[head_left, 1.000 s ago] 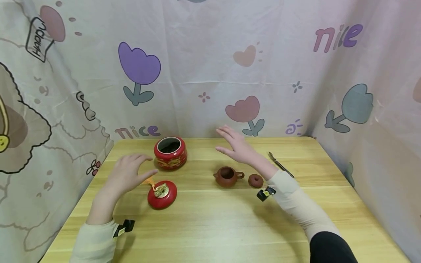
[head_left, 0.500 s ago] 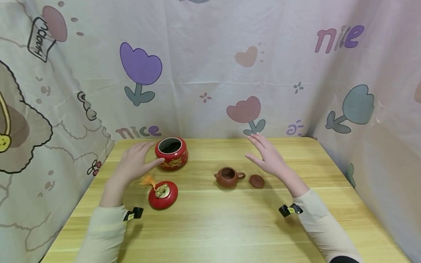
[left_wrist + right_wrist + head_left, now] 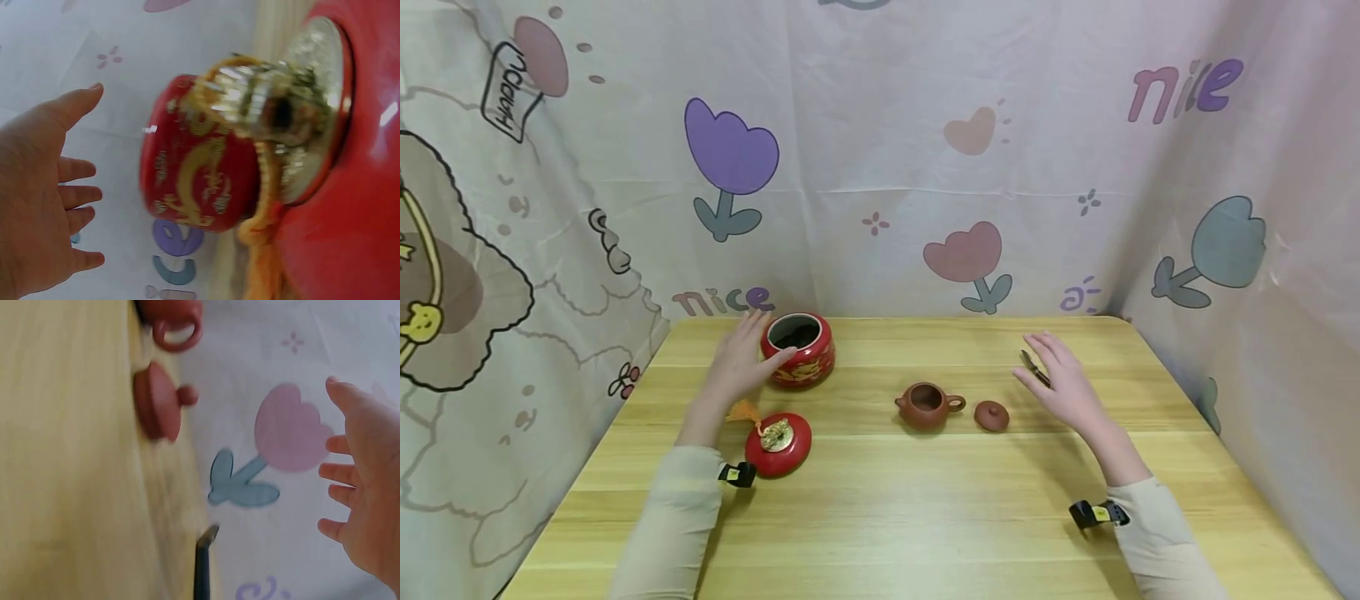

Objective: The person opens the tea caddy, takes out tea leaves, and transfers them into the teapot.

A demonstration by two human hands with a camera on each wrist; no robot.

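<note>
My left hand (image 3: 741,362) hovers with spread, relaxed fingers at the left side of a red jar (image 3: 811,371), the thumb overlapping its wall in the head view. Gold dragon patterns mark the jar, and dark contents show inside its mouth. Nearer the front lies its red lid (image 3: 796,458) with a gold knob and orange tassel. My right hand (image 3: 1063,387), fingers loosely extended and holding nothing, hovers above a slim dark stick (image 3: 1035,368) with a pointed tip, partly hiding it. To its left are the small brown clay teapot lid (image 3: 992,417) and the uncovered teapot (image 3: 925,408).
Everything lies on a light wooden table (image 3: 895,517). A printed cloth (image 3: 865,133) hangs behind its back edge and along both sides. Each sleeve cuff carries a small black camera, such as the left wrist camera (image 3: 739,474).
My right hand has moved right and toward me, from behind the teapot to over the dark stick. My left hand has moved forward and right, closer to the red jar.
</note>
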